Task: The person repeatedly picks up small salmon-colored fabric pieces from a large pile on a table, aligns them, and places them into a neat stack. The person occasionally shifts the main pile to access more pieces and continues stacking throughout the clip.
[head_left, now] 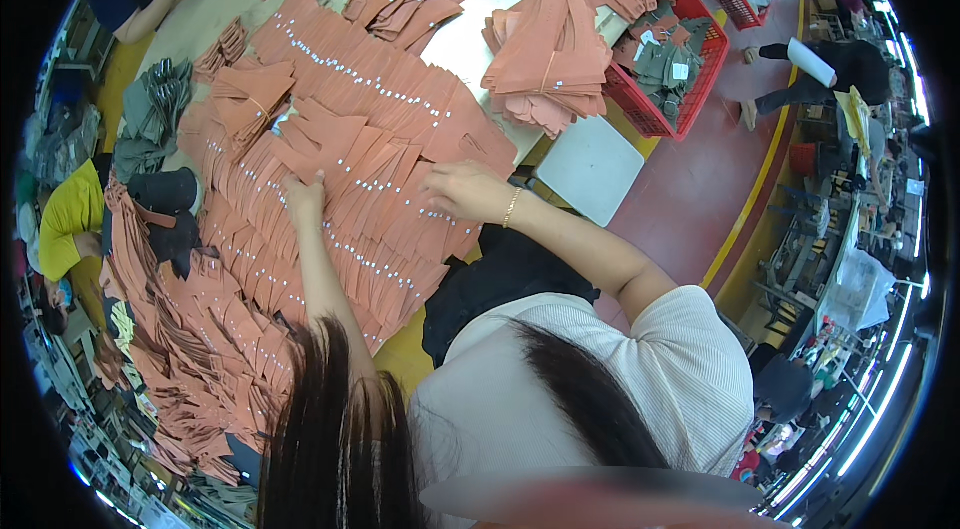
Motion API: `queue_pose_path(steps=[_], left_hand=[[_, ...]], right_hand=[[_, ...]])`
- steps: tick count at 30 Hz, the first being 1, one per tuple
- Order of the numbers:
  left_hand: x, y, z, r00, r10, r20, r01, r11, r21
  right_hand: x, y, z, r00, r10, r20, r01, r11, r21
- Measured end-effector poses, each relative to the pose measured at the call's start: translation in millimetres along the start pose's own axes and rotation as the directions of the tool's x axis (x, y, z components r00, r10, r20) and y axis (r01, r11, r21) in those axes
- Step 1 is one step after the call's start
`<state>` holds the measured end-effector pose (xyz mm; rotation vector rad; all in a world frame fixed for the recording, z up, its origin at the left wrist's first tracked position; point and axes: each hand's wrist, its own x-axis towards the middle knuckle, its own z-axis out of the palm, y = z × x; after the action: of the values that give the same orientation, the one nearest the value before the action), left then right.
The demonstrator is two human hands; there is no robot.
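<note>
My left hand (304,197) touches orange pieces (372,197) mid-frame; my right hand (468,191) curls over them. I can't tell if either grips. I seem to be handling the rows; the next move calls for a light pinch.

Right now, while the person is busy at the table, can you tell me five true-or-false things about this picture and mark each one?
1. The left hand is over the orange pieces. True.
2. The bracelet is on the left wrist. False: it is around the right wrist.
3. Small white dots show in lines on the orange pieces. True.
4. The basket with green pieces in it is blue. False: it is red.
5. The person's top is black. False: it is white.
</note>
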<state>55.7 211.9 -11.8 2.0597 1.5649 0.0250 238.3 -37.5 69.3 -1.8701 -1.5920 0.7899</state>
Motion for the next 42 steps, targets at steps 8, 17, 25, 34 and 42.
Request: queue_pose_path(steps=[8,17,25,34,42], left_hand=[[-68,8,-18,0.915,0.294,-0.276,-0.259,0.953,0.156],[-159,-28,29,0.952,0.232,-0.2,-0.148,0.92,0.363],[-156,-40,46,0.957,0.204,-0.206,-0.134,0.941,0.31],[-157,-29,31,0.975,0.139,-0.176,-0.116,0.984,0.135],[-169,17,21,0.893,0.257,-0.369,-0.277,0.961,-0.001]], right_hand=[[-51,62,-98,0.812,0.033,-0.582,-0.279,0.898,-0.339],[-57,93,-126,0.847,0.121,-0.518,-0.435,0.719,-0.543],[-53,104,-141,0.852,0.112,-0.512,-0.434,0.699,-0.569],[-53,125,-212,0.764,0.241,-0.599,-0.499,0.81,-0.31],[-57,155,-238,0.52,0.24,-0.82,-0.463,0.886,-0.034]])
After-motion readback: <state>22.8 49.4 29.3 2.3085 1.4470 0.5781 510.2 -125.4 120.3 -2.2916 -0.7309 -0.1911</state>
